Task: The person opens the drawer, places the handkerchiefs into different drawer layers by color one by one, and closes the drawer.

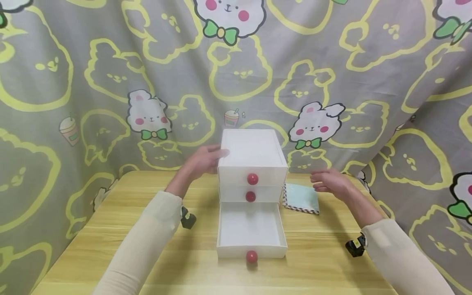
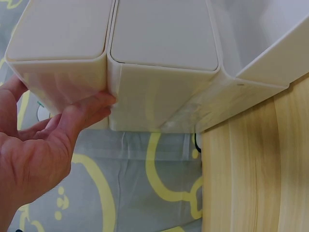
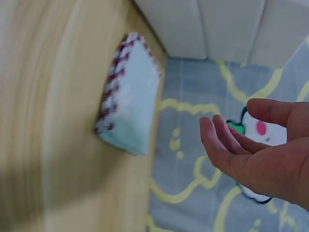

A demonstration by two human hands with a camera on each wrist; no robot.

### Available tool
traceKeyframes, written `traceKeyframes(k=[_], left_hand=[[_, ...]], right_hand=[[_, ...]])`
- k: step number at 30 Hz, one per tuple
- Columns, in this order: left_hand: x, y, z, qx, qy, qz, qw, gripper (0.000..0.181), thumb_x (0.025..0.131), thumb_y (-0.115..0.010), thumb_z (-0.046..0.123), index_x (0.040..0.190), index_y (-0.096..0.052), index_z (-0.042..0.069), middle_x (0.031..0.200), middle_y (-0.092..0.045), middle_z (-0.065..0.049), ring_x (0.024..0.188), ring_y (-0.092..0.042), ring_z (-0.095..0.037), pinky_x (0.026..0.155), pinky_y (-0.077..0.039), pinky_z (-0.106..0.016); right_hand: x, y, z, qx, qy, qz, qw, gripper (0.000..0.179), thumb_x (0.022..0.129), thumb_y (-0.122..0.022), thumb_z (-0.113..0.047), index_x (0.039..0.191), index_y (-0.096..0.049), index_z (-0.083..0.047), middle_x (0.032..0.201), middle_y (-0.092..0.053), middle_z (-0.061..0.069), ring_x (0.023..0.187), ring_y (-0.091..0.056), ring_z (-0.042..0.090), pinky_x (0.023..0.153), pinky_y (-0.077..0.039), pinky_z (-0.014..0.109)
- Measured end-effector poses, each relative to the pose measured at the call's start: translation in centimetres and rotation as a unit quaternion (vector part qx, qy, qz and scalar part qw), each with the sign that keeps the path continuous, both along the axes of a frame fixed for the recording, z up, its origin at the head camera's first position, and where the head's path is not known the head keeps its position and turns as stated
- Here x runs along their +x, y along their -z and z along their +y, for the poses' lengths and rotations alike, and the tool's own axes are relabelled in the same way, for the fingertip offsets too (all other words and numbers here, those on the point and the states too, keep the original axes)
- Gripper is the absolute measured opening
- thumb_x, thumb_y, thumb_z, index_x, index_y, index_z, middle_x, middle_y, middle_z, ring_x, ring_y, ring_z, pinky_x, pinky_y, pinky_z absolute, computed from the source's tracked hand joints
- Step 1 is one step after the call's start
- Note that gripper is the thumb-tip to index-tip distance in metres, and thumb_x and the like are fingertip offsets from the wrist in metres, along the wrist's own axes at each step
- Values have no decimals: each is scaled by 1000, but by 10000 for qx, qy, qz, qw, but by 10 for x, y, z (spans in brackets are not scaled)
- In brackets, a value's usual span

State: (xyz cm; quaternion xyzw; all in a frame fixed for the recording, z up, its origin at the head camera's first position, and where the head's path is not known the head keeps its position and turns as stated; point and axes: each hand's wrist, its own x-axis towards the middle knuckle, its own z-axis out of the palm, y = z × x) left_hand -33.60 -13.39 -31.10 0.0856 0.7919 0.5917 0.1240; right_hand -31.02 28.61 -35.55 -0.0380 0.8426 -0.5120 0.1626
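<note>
A white three-drawer box [image 1: 254, 148] with round red knobs stands on the table. Its bottom drawer [image 1: 248, 223] is pulled out and shows a bare white inside; the upper two drawers are closed. My left hand [image 1: 206, 160] rests against the box's left side near the top, and in the left wrist view the fingers [image 2: 89, 108] lie along the side wall. To the right of the box lies a folded light-blue cloth [image 1: 301, 198] with a checked trim. Beside and above that cloth hovers my right hand [image 1: 331, 181], fingers loosely bent with nothing in them.
The wooden table [image 1: 184, 262] extends in front of the box and to both sides. Behind it hangs a grey curtain [image 1: 177, 82] with yellow cartoon outlines, close to the back of the box. A small black device [image 1: 355, 247] is strapped at my right wrist.
</note>
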Motion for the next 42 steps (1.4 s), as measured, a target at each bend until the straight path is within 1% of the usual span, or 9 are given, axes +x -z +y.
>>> traceKeyframes(k=[10,18,23,25,27,29,31,36,42], left_hand=[[-1,0,0,-30,-53,-17,10000,70,98,-65,43,158,-38,18,141,-62,-15,129,-60,-33,99,-59,-46],[0,-1,1,-19,-10,-8,10000,70,99,-65,43,158,-38,17,140,-63,-15,129,-60,-33,98,-59,-45],[-1,-1,1,13,0,-12,10000,69,99,-64,42,158,-38,17,140,-62,-16,129,-60,-34,99,-58,-46],[-1,0,1,4,-2,-5,10000,69,99,-65,43,157,-38,17,140,-62,-16,129,-60,-34,99,-58,-47],[-1,0,1,-11,6,-4,10000,69,99,-64,43,158,-38,18,140,-62,-16,129,-60,-34,100,-58,-47],[-1,1,1,-11,-1,-8,10000,70,98,-65,43,158,-38,18,141,-62,-16,129,-59,-34,100,-58,-47],[0,0,2,-15,6,-6,10000,70,99,-65,43,158,-38,18,141,-61,-16,130,-59,-34,100,-57,-47],[0,0,2,39,-24,-51,10000,70,98,-66,43,157,-38,17,141,-61,-17,130,-59,-35,101,-57,-48],[-1,1,2,49,-57,-94,9999,71,98,-66,42,158,-38,17,142,-61,-17,130,-59,-35,101,-57,-48]], right_hand=[[-7,42,17,-22,623,-320,9975,61,108,-40,-22,150,-26,20,154,-28,42,141,-38,53,118,-42,49],[-9,59,26,-50,841,-435,9955,64,105,-46,-18,148,-23,23,152,-31,43,138,-43,49,115,-46,44],[-11,69,29,-59,918,-487,9946,63,104,-50,-18,147,-26,22,152,-33,41,137,-46,47,117,-42,47],[-11,73,29,-117,934,-493,9943,62,104,-51,-17,146,-28,23,151,-34,41,131,-53,43,117,-43,47],[-11,77,30,-205,990,-492,9937,62,103,-52,-16,145,-29,24,151,-35,41,122,-60,34,115,-46,43],[-11,80,30,-296,1016,-498,9931,63,103,-52,-14,145,-28,25,151,-34,41,116,-62,23,113,-48,40],[-10,83,30,-337,1015,-484,9931,65,102,-53,-14,145,-25,26,153,-31,41,116,-60,19,113,-49,38],[-9,88,30,-218,996,-372,9941,70,99,-59,-13,146,-24,26,154,-29,41,127,-58,29,114,-47,40],[-6,93,29,373,1065,-19,9936,71,92,-71,-13,144,-37,21,149,-41,38,119,-66,34,103,-56,42]])
